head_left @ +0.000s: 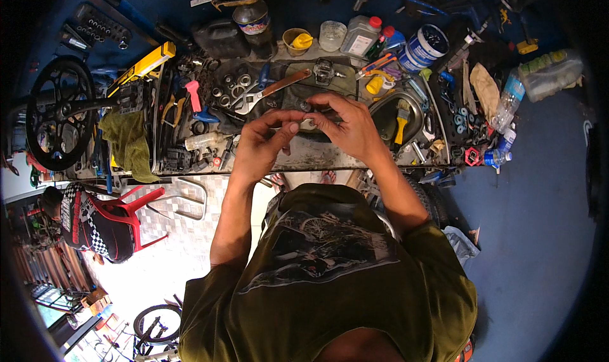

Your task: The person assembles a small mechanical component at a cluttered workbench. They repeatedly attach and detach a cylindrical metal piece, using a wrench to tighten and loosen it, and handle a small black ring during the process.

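Both hands meet above the front of the workbench (241, 160). My left hand (269, 137) is closed in a pinch, its thumb and index finger at a small pale metal part (309, 123). From the other side my right hand (346, 124) pinches the same part; its exact kind is too small to tell. Just beyond the fingers lies an adjustable wrench (257, 98) with a brown handle, pointing away to the right. A silver metal part (326, 71) rests on a dark pad behind the hands. Sockets or rings (244, 80) lie left of the wrench's handle.
A metal tray (415, 133) with a yellow brush (402, 122) sits on the right. Bottles, a white-and-blue tub (425, 46) and a yellow cup (297, 43) line the back. On the left are a green rag (130, 143) and a black wheel (62, 113). A person (95, 225) sits on a red chair.
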Available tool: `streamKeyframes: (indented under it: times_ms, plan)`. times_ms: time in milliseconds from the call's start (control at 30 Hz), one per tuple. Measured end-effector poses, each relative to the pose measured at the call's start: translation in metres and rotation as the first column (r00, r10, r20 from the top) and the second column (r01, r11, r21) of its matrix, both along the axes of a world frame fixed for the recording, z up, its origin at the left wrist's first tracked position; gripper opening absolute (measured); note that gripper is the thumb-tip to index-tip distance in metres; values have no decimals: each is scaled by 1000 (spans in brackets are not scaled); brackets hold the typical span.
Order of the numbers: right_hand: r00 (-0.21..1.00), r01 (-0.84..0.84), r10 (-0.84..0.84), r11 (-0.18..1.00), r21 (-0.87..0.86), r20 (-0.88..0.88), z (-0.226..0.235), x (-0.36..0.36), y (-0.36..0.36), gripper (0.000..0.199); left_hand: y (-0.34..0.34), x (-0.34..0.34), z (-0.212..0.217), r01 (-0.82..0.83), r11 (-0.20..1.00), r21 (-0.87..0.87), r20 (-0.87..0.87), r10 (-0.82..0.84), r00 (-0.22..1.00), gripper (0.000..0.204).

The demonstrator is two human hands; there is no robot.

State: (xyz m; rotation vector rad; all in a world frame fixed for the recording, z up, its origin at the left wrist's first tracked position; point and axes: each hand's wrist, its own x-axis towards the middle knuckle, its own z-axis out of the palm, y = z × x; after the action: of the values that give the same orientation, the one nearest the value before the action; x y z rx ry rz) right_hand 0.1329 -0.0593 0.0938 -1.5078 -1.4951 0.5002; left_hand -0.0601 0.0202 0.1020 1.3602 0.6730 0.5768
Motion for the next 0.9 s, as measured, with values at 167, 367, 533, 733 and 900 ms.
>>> streamKeyframes:
  times_ms: [167,367,533,733,900]
  plan:
    - [995,4,-10,998,-61,-97,-1,-3,0,25,-1,-6,4,-82,988,-132,40,88,995,17]
    - [994,41,-38,999,24,-100,-10,-7,2,26,-11,0,20,-146,970,-194,26,154,988,14]
    - [995,69,-64,995,73,-70,-15,-9,4,26,-13,-2,18,-179,956,-231,35,192,981,14]
    - [999,43,-39,993,110,-35,-15,-7,4,26,-14,-3,19,-180,960,-215,21,189,982,12]
    - [1000,-14,16,993,120,-22,-19,-5,5,27,-13,-4,19,-169,966,-198,8,174,985,11]
